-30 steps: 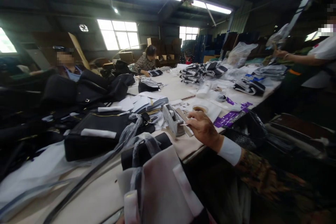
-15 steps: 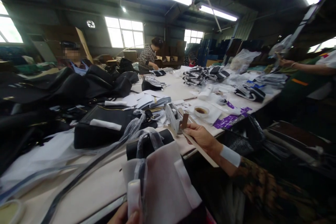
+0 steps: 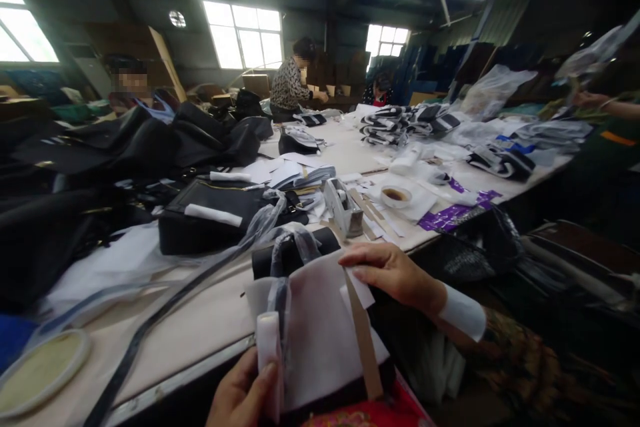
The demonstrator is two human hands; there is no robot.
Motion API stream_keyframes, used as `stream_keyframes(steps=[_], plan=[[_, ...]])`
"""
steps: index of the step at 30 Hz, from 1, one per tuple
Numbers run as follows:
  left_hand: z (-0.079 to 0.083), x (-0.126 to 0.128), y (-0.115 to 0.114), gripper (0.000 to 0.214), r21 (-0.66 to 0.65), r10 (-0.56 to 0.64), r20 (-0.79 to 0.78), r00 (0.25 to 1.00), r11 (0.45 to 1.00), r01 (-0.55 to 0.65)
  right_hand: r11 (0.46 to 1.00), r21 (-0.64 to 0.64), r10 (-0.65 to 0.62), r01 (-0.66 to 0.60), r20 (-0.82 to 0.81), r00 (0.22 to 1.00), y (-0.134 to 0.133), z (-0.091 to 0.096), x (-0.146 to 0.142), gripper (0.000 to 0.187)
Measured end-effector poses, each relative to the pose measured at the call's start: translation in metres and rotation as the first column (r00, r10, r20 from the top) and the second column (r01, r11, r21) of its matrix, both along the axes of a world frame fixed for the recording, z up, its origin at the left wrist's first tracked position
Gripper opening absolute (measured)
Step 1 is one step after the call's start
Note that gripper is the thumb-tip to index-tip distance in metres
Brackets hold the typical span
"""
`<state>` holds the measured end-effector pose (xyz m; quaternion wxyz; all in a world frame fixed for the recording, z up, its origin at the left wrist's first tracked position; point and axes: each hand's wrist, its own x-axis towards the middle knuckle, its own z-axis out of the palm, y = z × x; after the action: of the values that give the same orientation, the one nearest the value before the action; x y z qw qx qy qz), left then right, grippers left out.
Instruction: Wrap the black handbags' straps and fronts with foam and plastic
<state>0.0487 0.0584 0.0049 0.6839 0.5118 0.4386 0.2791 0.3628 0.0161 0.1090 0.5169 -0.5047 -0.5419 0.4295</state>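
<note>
My right hand pinches the top end of a brown tape strip and holds it against the white wrapping of a bag at the table's near edge. The strip hangs down over the white sheet. My left hand grips the white-wrapped handle of that bag at the bottom of the view. Behind the bag lies a black roll-shaped piece with clear plastic over it. A grey tape dispenser stands on the table just beyond my right hand.
Black bags and dark fabric piles cover the left of the long table. A small bowl, purple wrappers, papers and striped stacks lie farther along. A round pad sits near left. Other people work at the far end and right side.
My right hand drew the brown strip away from the dispenser and brought it down onto the bag's white wrapping. My left hand came up into view on the handle.
</note>
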Motion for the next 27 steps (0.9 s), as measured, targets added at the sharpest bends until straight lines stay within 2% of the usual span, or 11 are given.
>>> stream_keyframes(steps=[3, 4, 6, 8, 10, 12, 14, 18, 22, 24, 27], plan=[[-0.003, -0.003, 0.002, 0.046, 0.025, -0.061, -0.013, 0.998, 0.998, 0.061, 0.976, -0.072, 0.205, -0.204, 0.011, 0.979, -0.015, 0.007, -0.022, 0.051], [-0.003, -0.004, 0.002, 0.045, 0.038, -0.071, -0.016, 0.997, 0.997, 0.072, 0.959, -0.098, 0.269, -0.267, 0.013, 0.963, -0.018, 0.009, -0.031, 0.051], [-0.002, -0.003, 0.002, 0.041, 0.061, -0.076, -0.015, 0.997, 0.995, 0.077, 0.915, -0.104, 0.394, -0.39, 0.014, 0.919, -0.022, 0.01, -0.052, 0.032], [0.0, -0.002, 0.0, 0.036, 0.075, -0.077, -0.009, 0.997, 0.994, 0.077, 0.842, -0.048, 0.536, -0.537, -0.036, 0.843, -0.025, 0.005, -0.077, 0.017], [0.002, -0.002, -0.002, 0.033, 0.084, -0.074, -0.008, 0.997, 0.994, 0.074, 0.753, 0.081, 0.658, -0.653, -0.074, 0.749, -0.029, -0.004, -0.099, 0.026], [0.003, -0.002, -0.003, 0.032, 0.087, -0.064, -0.012, 0.998, 0.994, 0.065, 0.684, 0.18, 0.722, -0.707, -0.027, 0.692, -0.033, -0.013, -0.114, 0.029], [0.002, -0.002, -0.005, 0.031, 0.086, -0.058, -0.006, 0.998, 0.995, 0.058, 0.665, 0.167, 0.733, -0.728, 0.042, 0.679, -0.037, -0.014, -0.117, 0.03], [-0.002, -0.003, -0.005, 0.028, 0.078, -0.058, 0.03, 0.998, 0.995, 0.055, 0.695, -0.044, 0.714, -0.717, 0.162, 0.682, -0.042, 0.003, -0.102, 0.034], [-0.005, -0.004, -0.002, 0.03, 0.042, -0.059, 0.051, 0.997, 0.997, 0.057, 0.673, -0.185, 0.739, -0.716, 0.191, 0.646, -0.046, 0.009, -0.083, 0.036], [-0.006, -0.005, -0.002, 0.031, 0.006, -0.052, 0.071, 0.996, 0.999, 0.052, 0.696, -0.321, 0.703, -0.642, 0.126, 0.7, -0.046, -0.005, -0.077, 0.038], [-0.007, -0.005, -0.004, 0.033, -0.076, -0.021, 0.113, 0.993, 0.997, 0.03, 0.712, -0.586, 0.505, -0.386, 0.046, 0.862, -0.039, -0.035, -0.073, 0.04]])
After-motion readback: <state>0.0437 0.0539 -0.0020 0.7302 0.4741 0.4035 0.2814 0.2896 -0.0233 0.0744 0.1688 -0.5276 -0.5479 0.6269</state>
